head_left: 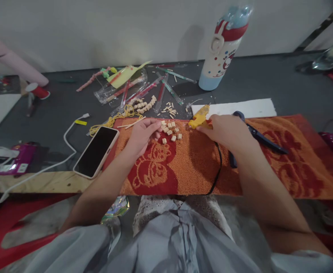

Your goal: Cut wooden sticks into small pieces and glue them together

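Observation:
My left hand (143,134) is closed in a pinch at the left of a cluster of small pale wooden blocks (169,132), each looking like short sticks joined together. A little pale block (163,123) shows at its fingertips. My right hand (225,129) is wrapped round a yellow hot glue gun (199,116), whose nozzle tip I cannot clearly make out. A black cord (219,163) runs from under that hand to the near edge. Dark scissors (265,140) lie partly under my right wrist. Everything here rests on an orange and red towel (197,167).
A phone (96,151) and white cable (66,138) lie left. Behind the towel are yellow cord (109,123), joined wooden pieces (143,105), loose stick bits (170,110) and plastic-wrapped sticks (162,91). A tall bottle (220,57) stands at the back, near white paper (243,108).

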`<state>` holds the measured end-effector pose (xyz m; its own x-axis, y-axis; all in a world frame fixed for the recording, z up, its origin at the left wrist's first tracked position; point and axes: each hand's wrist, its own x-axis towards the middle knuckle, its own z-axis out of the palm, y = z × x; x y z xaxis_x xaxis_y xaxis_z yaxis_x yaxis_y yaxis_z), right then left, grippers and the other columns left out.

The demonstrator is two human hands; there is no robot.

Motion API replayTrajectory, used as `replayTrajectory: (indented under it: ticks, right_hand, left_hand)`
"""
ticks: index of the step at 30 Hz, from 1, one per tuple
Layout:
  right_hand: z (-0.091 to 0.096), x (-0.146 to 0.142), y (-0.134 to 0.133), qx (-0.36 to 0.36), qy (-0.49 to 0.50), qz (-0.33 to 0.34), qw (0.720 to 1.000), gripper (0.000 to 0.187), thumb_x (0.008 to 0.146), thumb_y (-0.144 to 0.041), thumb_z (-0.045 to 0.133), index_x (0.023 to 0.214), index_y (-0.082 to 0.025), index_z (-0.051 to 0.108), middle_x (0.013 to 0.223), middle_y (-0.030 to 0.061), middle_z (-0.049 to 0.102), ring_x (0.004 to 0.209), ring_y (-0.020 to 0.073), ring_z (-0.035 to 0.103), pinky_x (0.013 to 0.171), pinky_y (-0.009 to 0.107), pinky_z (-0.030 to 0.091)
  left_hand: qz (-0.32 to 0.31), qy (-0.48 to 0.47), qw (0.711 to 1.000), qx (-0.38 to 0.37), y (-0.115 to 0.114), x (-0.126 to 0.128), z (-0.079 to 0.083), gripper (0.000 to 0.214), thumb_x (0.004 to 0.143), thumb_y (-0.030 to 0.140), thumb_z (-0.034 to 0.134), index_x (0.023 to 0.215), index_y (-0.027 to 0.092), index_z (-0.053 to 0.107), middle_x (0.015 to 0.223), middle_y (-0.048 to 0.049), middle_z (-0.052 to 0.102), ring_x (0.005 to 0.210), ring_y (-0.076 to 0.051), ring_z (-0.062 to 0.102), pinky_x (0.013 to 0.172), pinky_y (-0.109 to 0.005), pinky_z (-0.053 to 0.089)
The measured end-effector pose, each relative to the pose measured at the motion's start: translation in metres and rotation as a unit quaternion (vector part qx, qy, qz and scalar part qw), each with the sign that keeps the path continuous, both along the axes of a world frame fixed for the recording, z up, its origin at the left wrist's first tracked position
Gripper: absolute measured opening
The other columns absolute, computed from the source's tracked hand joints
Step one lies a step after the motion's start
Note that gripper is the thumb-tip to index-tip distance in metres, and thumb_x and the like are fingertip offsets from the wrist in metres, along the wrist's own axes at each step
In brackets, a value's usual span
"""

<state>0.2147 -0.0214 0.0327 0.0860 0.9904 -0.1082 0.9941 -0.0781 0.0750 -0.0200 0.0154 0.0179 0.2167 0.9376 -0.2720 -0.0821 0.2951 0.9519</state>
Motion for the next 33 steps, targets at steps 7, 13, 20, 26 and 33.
replayTrajectory:
  ticks: [7,13,20,26,33]
  right_hand:
    - [-0.021,0.000,0.003,0.043,0.017,0.003,0.999,0.043,0.086,-0.051,0.055,0.100,-0.011,0.064,0.086,0.0189,0.072,0.074,0.0295,0.067,0.060,0.035,0.041]
    - [-0.027,0.020,0.009,0.075,0.119,-0.004,0.990,0.032,0.086,-0.044,0.050,0.084,-0.016,0.065,0.075,0.0139,0.070,0.062,0.0231,0.060,0.056,0.033,0.038]
    - [-0.019,0.034,0.016,0.138,0.496,-0.153,0.844,0.018,0.081,-0.037,0.052,0.074,-0.021,0.058,0.064,0.0026,0.059,0.057,0.0159,0.053,0.053,0.030,0.039]
    - [-0.009,0.019,0.013,0.100,0.772,-0.130,0.615,0.017,0.081,-0.034,0.060,0.087,-0.019,0.065,0.064,-0.0018,0.055,0.050,0.0105,0.052,0.047,0.026,0.041]
    - [0.001,0.003,-0.003,0.018,0.756,0.038,0.653,0.032,0.079,-0.051,0.069,0.070,-0.021,0.063,0.057,-0.0019,0.054,0.042,0.0087,0.048,0.040,0.026,0.039]
  left_hand:
    - [-0.021,-0.009,1.000,0.004,0.001,-0.001,-0.003,0.018,0.068,0.027,0.072,0.071,0.015,0.060,0.061,0.0041,0.061,0.044,-0.004,0.051,0.043,-0.016,0.039]
    - [-0.030,0.012,0.999,0.013,0.001,-0.002,-0.005,0.021,0.066,0.031,0.073,0.069,0.015,0.060,0.062,0.0034,0.061,0.045,-0.002,0.049,0.043,-0.015,0.039]
    - [-0.037,0.020,0.999,0.008,0.000,0.000,-0.003,0.025,0.062,0.034,0.076,0.067,0.015,0.061,0.061,0.0035,0.060,0.043,-0.003,0.047,0.041,-0.015,0.036]
    - [-0.014,-0.005,1.000,0.006,-0.001,0.000,-0.002,0.029,0.062,0.035,0.078,0.072,0.015,0.060,0.060,0.0041,0.060,0.043,-0.004,0.050,0.040,-0.015,0.036]
    - [0.012,-0.074,0.996,0.043,0.001,-0.002,-0.003,0.029,0.066,0.035,0.079,0.077,0.016,0.060,0.056,0.0061,0.058,0.041,-0.003,0.047,0.040,-0.016,0.036]
